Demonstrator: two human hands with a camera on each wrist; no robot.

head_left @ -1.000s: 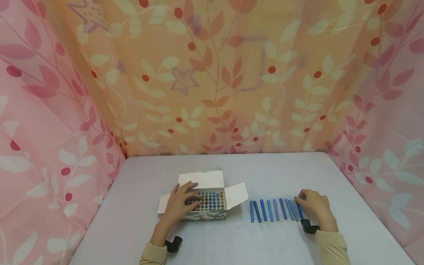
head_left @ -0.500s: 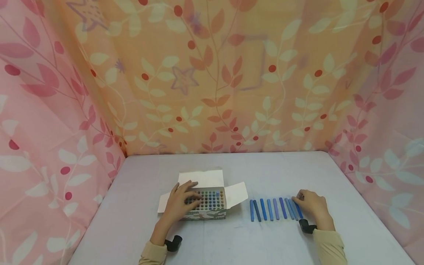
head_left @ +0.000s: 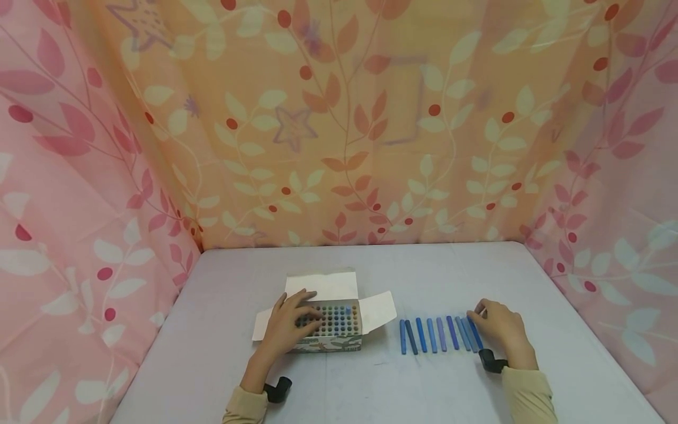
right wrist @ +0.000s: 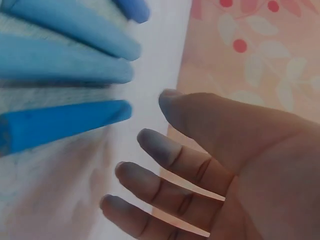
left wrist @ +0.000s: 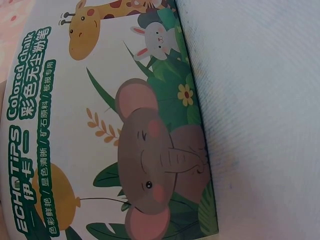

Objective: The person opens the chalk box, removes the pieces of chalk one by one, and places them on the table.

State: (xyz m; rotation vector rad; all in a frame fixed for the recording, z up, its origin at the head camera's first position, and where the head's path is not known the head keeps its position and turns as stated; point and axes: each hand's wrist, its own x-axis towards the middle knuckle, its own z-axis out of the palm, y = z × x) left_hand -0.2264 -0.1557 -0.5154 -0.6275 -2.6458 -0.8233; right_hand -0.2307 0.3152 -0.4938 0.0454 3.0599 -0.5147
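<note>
My left hand rests over the left part of an open chalk box, fingers spread above the chalk ends. Colored chalk print and cartoon animals cover the chalk box's side in the left wrist view. To the right, several blue and purple chalk sticks lie in a row on the table, including a purple stick. At the row's right end lies a bright blue chalk stick. Just beyond its far end is my right hand, fingers loosely bent, smudged blue at the tips, with a gap from the stick.
White box flaps stand out at the back and right of the box. One blue chalk pokes higher than its neighbours. Patterned curtains enclose the white table on the back and sides.
My right hand has shifted slightly left, and the far end of the rightmost blue chalk stick leans a little more to the left. My left hand and the box have stayed put.
</note>
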